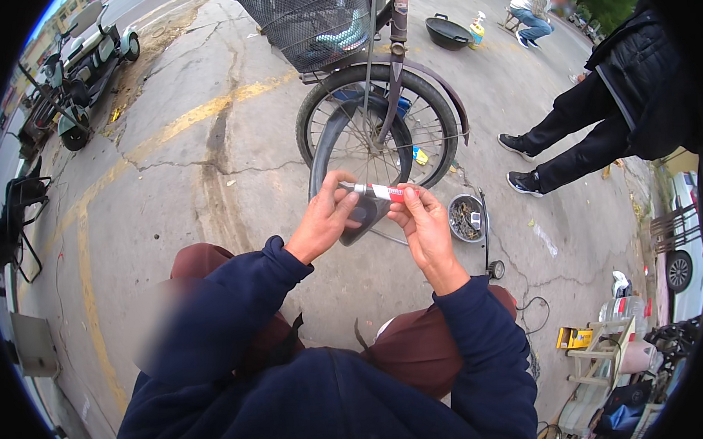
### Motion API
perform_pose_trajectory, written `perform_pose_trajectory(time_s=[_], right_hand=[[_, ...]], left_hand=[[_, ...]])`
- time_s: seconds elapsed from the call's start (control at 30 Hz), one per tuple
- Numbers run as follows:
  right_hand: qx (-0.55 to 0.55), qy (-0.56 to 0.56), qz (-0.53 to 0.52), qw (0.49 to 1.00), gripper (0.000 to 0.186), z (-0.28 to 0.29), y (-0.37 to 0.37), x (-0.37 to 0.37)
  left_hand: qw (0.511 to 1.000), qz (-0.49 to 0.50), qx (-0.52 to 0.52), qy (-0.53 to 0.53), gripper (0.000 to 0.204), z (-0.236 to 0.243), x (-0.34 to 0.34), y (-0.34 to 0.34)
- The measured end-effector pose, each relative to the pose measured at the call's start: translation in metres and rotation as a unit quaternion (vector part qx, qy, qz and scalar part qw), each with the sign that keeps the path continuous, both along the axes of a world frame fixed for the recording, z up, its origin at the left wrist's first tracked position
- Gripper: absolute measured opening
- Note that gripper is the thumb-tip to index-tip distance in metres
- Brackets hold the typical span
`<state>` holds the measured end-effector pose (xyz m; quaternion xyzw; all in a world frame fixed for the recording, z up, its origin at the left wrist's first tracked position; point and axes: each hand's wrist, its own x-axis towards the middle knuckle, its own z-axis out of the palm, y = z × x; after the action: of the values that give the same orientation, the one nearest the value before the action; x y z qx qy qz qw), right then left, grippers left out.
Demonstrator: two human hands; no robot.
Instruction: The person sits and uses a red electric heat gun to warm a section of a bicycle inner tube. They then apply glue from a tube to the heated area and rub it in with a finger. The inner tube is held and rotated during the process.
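Observation:
A small squeeze tube (382, 191), red, white and dark, lies sideways between my two hands. My left hand (324, 221) pinches it at the narrow nozzle end, where a cap or tip is hard to make out. My right hand (425, 230) grips the red end between thumb and fingers. Just beyond and below the tube, a black inner tube (323, 146) hangs loose in front of a bicycle wheel (439, 98). Its lower part (358, 232) has a darker round patch and is partly hidden behind my left hand.
A metal bowl (466, 236) of small parts sits at right, beside a pump-like rod with a gauge (495, 270). The bicycle's basket (304, 25) is above. A bystander's legs (579, 131) stand at right. Farther right are a stool (605, 357) and a yellow box (574, 338).

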<state>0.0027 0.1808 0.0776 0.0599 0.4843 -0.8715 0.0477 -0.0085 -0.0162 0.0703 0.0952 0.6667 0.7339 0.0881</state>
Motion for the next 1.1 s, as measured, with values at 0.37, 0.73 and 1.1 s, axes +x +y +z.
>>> perform_pose_trajectory(time_s=[0.37, 0.73, 1.1], right_hand=[[-0.029, -0.002, 0.042, 0.999, 0.02, -0.001, -0.006, 0.0], [-0.124, -0.117, 0.055, 0.984, 0.018, -0.022, -0.006, -0.004], [-0.382, -0.213, 0.121, 0.891, 0.026, -0.031, 0.005, -0.015]], left_hand=[[0.997, 0.044, -0.052, 0.023, 0.022, 0.0, 0.0, -0.002], [0.996, 0.023, 0.028, -0.075, 0.037, -0.007, -0.004, -0.007], [0.962, -0.017, 0.133, -0.237, 0.039, 0.001, -0.003, -0.012]])
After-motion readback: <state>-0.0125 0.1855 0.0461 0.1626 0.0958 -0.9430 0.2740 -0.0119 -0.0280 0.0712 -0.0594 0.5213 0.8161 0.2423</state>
